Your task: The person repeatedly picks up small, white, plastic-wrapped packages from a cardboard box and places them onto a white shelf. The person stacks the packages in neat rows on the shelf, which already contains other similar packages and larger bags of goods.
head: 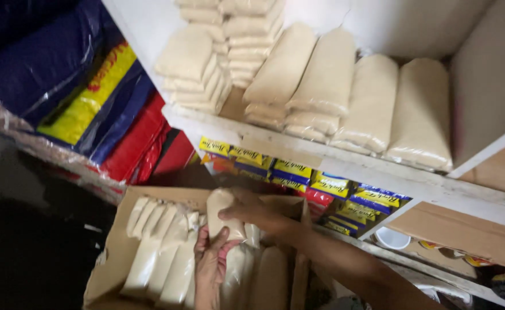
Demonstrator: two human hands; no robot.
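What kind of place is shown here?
Probably a small shop's stockroom: white wooden shelf stacked with pale plastic bags, yellow-blue packets below, and both hands lifting one bag from a brown cardboard box.

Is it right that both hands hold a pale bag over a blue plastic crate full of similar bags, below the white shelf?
Not quite. The container is an open cardboard box, not a blue plastic crate; the head view shows its brown flaps. The rest holds: the left hand and right hand hold a pale bag over it, below the white shelf.
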